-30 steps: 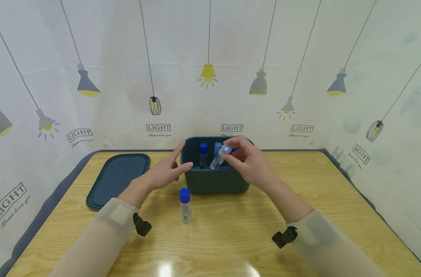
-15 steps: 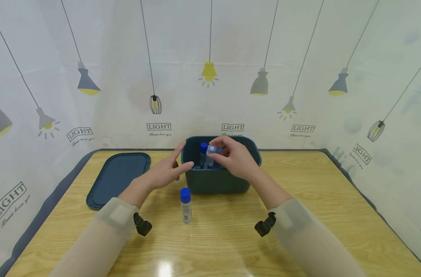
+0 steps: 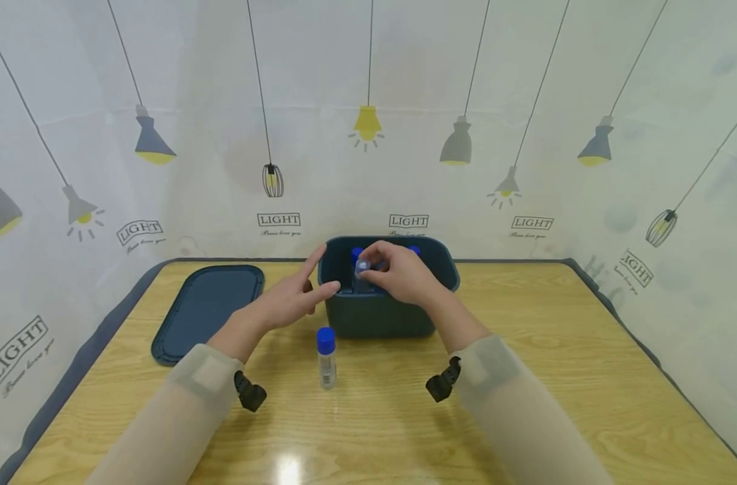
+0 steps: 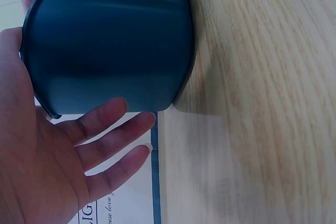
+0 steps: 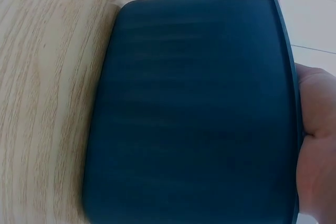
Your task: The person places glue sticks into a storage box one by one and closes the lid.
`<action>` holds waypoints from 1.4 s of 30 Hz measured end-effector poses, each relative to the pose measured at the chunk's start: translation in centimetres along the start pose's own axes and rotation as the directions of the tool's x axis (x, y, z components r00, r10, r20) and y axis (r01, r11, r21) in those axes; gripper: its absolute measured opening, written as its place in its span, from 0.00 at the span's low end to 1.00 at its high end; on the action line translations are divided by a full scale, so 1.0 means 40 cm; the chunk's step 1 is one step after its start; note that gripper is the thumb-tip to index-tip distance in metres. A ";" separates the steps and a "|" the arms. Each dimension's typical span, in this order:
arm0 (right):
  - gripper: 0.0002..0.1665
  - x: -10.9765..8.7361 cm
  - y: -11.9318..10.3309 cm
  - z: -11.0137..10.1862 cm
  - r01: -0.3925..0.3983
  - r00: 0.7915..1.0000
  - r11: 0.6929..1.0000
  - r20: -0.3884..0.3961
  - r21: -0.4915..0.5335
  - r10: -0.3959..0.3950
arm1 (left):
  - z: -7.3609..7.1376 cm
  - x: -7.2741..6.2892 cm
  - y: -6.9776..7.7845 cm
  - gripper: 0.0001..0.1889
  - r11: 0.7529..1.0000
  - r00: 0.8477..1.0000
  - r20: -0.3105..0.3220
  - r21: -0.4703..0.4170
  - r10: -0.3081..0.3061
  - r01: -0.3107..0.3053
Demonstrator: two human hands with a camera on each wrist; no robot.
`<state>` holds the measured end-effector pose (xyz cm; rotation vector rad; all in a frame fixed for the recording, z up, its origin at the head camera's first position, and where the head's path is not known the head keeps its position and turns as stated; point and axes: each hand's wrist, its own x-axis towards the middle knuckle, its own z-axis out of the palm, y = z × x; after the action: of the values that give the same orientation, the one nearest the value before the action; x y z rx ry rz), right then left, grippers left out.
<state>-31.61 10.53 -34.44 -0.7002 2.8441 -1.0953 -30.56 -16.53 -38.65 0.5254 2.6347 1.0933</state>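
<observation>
A dark teal bin (image 3: 380, 316) stands at the back of the table. My left hand (image 3: 280, 301) is at its left end, thumb and index finger straight against the rim; in the left wrist view the other fingers (image 4: 118, 137) spread loosely beside the wall. Over the bin's opening, my right hand (image 3: 407, 276) pinches a glue stick (image 3: 362, 267) between thumb and fingers, its clear end facing up and its lower part down inside. Blue-capped glue sticks stand in the bin, one cap (image 3: 357, 253) just behind the held one. Another glue stick (image 3: 327, 358) stands upright on the table in front.
A flat dark teal lid (image 3: 207, 313) lies left of the bin on the wooden table (image 3: 368, 417). Behind the table hangs a pale cloth (image 3: 320, 135) printed with lamps. Each wrist wears a black strap.
My right hand has moved left and lower with the glue stick, which went from tilted to more upright inside the bin. The left hand has stayed at the rim.
</observation>
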 end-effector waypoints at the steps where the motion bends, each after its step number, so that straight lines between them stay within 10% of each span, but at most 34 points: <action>1: 0.19 0.001 -0.001 0.000 -0.005 1.000 1.000 0.007 -0.001 0.005 | 0.000 0.000 0.001 0.50 1.000 1.000 -0.001 0.001 0.000 0.000; 42: 0.19 0.012 -0.012 0.004 -0.131 0.988 0.991 0.079 -0.005 0.131 | 0.001 0.002 0.002 0.51 1.000 1.000 0.002 0.014 -0.012 0.012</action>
<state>-31.81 9.92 -34.20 -0.5342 2.7779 -1.0250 -30.60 -16.40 -38.64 0.5128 2.6425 1.0711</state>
